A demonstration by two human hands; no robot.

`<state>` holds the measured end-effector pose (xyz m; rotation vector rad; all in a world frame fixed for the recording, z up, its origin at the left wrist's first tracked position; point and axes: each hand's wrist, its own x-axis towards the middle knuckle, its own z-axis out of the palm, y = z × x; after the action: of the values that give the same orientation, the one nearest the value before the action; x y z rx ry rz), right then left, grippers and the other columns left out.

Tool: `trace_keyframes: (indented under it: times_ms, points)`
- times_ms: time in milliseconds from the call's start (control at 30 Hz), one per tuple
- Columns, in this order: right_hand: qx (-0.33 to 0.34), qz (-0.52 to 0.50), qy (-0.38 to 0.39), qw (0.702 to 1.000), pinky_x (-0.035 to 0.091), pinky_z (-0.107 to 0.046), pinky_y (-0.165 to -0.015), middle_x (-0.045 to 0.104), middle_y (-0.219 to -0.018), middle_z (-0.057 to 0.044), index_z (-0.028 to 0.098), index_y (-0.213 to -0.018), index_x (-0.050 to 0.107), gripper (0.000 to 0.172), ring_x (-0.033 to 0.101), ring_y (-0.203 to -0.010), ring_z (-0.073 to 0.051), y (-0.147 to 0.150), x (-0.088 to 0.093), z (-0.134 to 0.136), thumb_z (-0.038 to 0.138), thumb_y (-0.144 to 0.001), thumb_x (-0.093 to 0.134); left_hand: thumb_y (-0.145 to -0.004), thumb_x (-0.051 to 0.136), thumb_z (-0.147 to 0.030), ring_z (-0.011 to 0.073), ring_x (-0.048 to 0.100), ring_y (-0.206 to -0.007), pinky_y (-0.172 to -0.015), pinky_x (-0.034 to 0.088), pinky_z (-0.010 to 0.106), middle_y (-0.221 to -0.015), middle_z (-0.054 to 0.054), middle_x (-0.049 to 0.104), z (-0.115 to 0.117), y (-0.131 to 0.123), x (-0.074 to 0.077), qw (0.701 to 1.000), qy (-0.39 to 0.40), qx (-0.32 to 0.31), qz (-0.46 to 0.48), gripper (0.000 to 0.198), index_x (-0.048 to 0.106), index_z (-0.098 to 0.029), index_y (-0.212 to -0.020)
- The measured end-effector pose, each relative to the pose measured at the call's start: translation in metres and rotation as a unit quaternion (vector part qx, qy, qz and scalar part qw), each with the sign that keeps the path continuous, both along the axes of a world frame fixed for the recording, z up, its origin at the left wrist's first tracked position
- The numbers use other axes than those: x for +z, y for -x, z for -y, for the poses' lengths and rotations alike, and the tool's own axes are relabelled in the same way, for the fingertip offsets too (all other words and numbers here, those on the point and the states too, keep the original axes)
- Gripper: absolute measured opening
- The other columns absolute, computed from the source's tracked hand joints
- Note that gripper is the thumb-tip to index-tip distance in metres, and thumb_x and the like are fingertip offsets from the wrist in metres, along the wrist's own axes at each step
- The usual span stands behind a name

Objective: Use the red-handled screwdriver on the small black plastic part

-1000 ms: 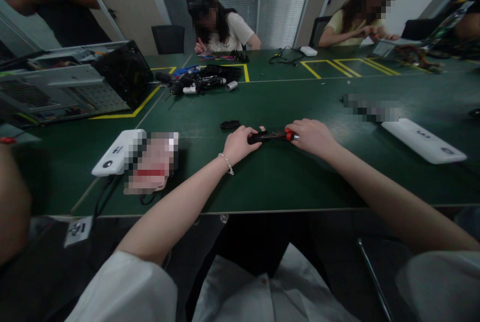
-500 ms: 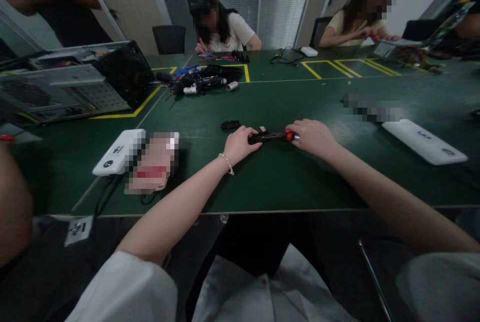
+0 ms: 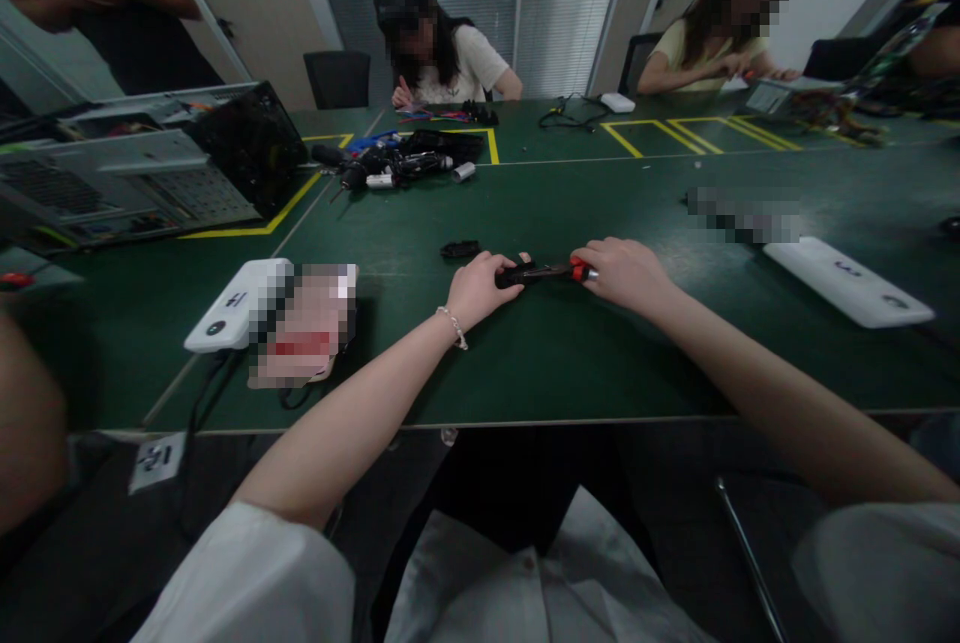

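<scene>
the left hand [image 3: 478, 283] grips a black part [image 3: 513, 277] between thumb and fingers, the part sitting at three o'clock from it, low over the green table [image 3: 525, 373]. the right hand [image 3: 630, 271] is closed round the red grip of a tool [image 3: 579, 271], which points to nine o'clock, towards the part; whether its tip touches is too small to tell. a small black piece [image 3: 460, 250] lies at eleven o'clock from the left hand, just beside it. a white power bank [image 3: 847, 283] rests at three o'clock from the right hand, well apart.
</scene>
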<state>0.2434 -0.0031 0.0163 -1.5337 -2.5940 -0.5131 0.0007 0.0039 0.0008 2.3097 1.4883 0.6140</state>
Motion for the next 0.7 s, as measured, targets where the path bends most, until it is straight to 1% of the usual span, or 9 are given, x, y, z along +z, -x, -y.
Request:
trace_keyframes:
  times_ms: [200,367,600,700]
  points:
    - [0.005,0.001,-0.001,1.0,0.04,-0.032,-0.066,0.066,-0.094,-0.009,0.018,-0.105,0.063,0.029,0.057,-0.08,-0.021,-0.0014,-0.0015,-0.0014,0.028,-0.08,0.051,-0.077,0.066,-0.037,0.019,0.06,-0.088,-0.075,0.049,0.032,-0.1,0.005,0.061,-0.0009,0.0,-0.0016,1.0,-0.002,0.001,0.0,0.033,0.064,-0.019,-0.104]
    - [-0.001,0.004,0.003,1.0,0.041,-0.032,-0.066,0.066,-0.094,-0.009,0.017,-0.107,0.063,0.031,0.057,-0.08,-0.022,-0.0005,0.0005,-0.0007,0.028,-0.081,0.05,-0.077,0.066,-0.039,0.0189,0.06,-0.087,-0.075,0.049,0.033,-0.099,0.005,0.061,-0.0026,0.0009,-0.0045,1.0,-0.009,-0.001,0.005,0.034,0.064,-0.02,-0.104]
    - [0.002,0.003,0.004,1.0,0.04,-0.033,-0.067,0.066,-0.092,-0.009,0.017,-0.105,0.063,0.029,0.058,-0.08,-0.022,-0.0011,-0.0013,-0.0016,0.027,-0.079,0.051,-0.077,0.066,-0.039,0.0195,0.06,-0.09,-0.079,0.049,0.033,-0.1,0.005,0.061,-0.003,0.0006,-0.0061,1.0,-0.02,-0.003,-0.001,0.034,0.064,-0.02,-0.105]
    - [0.003,0.003,-0.001,1.0,0.04,-0.033,-0.066,0.066,-0.093,-0.009,0.018,-0.105,0.063,0.029,0.057,-0.08,-0.022,-0.0011,-0.0016,-0.0014,0.027,-0.08,0.051,-0.077,0.067,-0.039,0.0195,0.06,-0.089,-0.079,0.049,0.033,-0.099,0.005,0.061,-0.0036,0.0007,-0.0066,1.0,-0.019,-0.004,0.001,0.034,0.064,-0.02,-0.105]
